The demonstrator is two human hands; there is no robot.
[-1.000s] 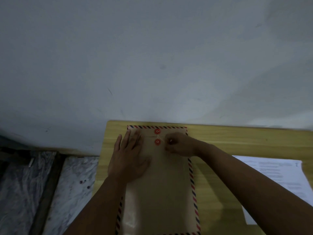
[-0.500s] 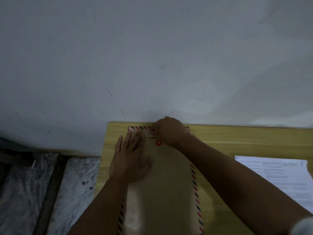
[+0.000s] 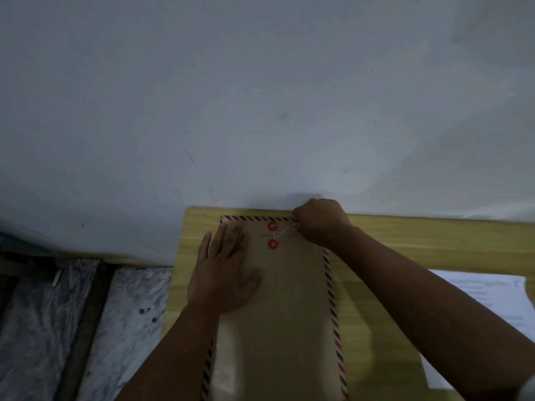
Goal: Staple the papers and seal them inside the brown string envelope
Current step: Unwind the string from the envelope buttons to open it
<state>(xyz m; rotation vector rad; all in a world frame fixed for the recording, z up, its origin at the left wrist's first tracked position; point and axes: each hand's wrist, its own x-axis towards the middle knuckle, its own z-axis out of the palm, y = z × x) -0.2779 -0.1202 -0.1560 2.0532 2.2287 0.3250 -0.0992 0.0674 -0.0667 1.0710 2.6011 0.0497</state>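
Since half a second ago the right hand [image 3: 320, 219] has been carried from over the upper red button [image 3: 272, 226] out to the envelope's far right corner, and both buttons are now uncovered. The fingers are curled and the thin string [image 3: 285, 232] is pinched, drawn taut from the grip back toward the buttons; the fingertips themselves are hidden under the knuckles. The brown string envelope [image 3: 289, 299] lies flat on the wooden table [image 3: 405, 235], closed end toward the grip, and is pressed down by the left hand [image 3: 224, 273], held flat with fingers straight, on the far side of the buttons from the grip. Judged step: the string is being wound, sealing nearly done. Risk: slack or a slipped pinch would let the loop fall off a button; a hard pull could drag the envelope from under the palm. Room: the wall [image 3: 260, 111] stands just beyond the grip, so little travel is left outward; open tabletop lies behind the wrist, toward the loose white sheet [image 3: 477, 299].
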